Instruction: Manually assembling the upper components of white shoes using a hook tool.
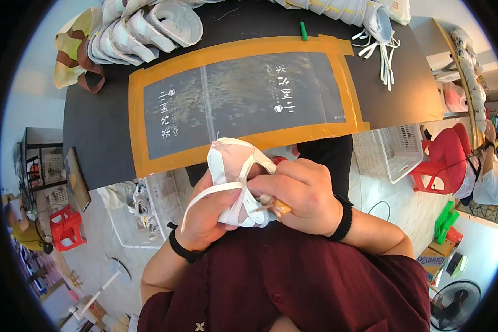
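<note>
A white and pale pink shoe upper is in front of my chest, just off the table's near edge. My left hand is closed around its left side, thumb on the front, beside a loose white strap. From the other side my right hand is closed, its fingertips pressed against the upper's straps. A small tool with an orange-yellow handle sticks out of that hand beside the upper; its exact kind is hard to make out. The right fingertips are partly hidden behind the straps.
The black table has a dark mat edged with orange tape. White shoe uppers are stacked far left; another row lies far right, near a small green stick. White baskets, red stools and two people stand around.
</note>
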{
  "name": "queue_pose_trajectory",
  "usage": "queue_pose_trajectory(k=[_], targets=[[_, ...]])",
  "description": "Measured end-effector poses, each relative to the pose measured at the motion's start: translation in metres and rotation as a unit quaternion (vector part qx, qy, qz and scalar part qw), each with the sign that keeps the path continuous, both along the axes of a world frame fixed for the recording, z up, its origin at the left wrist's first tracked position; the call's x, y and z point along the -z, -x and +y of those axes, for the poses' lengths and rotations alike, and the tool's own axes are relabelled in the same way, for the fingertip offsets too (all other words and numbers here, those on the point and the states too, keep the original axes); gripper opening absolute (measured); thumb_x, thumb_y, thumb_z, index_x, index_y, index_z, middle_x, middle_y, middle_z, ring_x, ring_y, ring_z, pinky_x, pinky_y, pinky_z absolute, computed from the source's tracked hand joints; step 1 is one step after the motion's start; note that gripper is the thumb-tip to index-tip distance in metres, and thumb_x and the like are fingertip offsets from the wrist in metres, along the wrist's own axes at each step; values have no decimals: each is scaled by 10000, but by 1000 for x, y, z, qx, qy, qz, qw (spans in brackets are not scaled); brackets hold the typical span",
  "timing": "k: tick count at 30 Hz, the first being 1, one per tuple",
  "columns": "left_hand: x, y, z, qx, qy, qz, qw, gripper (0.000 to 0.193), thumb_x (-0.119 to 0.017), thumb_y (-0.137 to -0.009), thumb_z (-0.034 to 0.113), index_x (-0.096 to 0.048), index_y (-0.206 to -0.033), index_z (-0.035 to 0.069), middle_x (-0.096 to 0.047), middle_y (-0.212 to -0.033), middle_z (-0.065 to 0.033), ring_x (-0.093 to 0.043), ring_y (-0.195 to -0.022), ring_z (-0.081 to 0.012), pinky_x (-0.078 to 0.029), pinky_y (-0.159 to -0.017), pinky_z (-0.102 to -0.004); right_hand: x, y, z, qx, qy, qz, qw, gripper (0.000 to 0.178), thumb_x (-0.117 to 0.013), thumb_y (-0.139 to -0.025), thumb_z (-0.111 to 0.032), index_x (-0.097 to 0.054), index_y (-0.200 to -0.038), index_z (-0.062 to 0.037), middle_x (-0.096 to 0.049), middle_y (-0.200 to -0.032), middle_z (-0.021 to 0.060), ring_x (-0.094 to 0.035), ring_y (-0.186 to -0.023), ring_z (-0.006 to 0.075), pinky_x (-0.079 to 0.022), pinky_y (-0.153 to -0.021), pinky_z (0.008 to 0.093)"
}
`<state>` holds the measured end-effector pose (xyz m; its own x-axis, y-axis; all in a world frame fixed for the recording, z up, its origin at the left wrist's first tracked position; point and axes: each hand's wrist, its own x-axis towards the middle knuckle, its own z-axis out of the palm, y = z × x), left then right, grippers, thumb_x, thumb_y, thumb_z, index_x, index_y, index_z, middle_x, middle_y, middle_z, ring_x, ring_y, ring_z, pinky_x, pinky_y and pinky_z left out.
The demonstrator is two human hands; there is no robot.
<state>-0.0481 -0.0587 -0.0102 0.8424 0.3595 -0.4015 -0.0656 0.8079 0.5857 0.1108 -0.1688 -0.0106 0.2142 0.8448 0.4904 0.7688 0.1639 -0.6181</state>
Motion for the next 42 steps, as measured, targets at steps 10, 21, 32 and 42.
queue_pose_trajectory(k=[10,21,32,42], targets=[[15,13,10,28,81,32,996,681,-747,-791,107,-422,-1384,23,-583,-1283,-157,-601,-1169,-285,-507,-997,-421,-6,-21,6,-157,-39,-11,987,341,-750,-603,-118,-689,-938,-103,-459,-635,-16,-474,-481,163,-376,-449,309],[21,24,19,86,34,27,995,770,-798,-701,102,-435,-1373,-1,-603,-1233,-113,-621,-1093,-219,-512,-930,-364,-26,-33,11,-287,-13,-7,958,266,-671,-698,-160,-632,-933,-42,-483,-725,20,-548,-562,174,-411,-466,309],[9,18,23,57,-12,81,995,744,-754,-762,96,-412,-1417,10,-581,-1282,-101,-599,-1140,-191,-510,-951,-365,-17,-52,1,-156,23,107,982,314,-740,-697,-93,-703,-1009,-107,-649,-887,44,-639,-695,192,-494,-558,298],[9,25,17,-15,-69,29,997,675,-806,-719,136,-519,-1318,14,-626,-1191,-81,-634,-1050,-193,-516,-928,-356,0,-57,-23,-122,-59,-84,987,311,-713,-694,-114,-666,-1002,-111,-613,-989,25,-640,-704,161,-502,-567,287]])
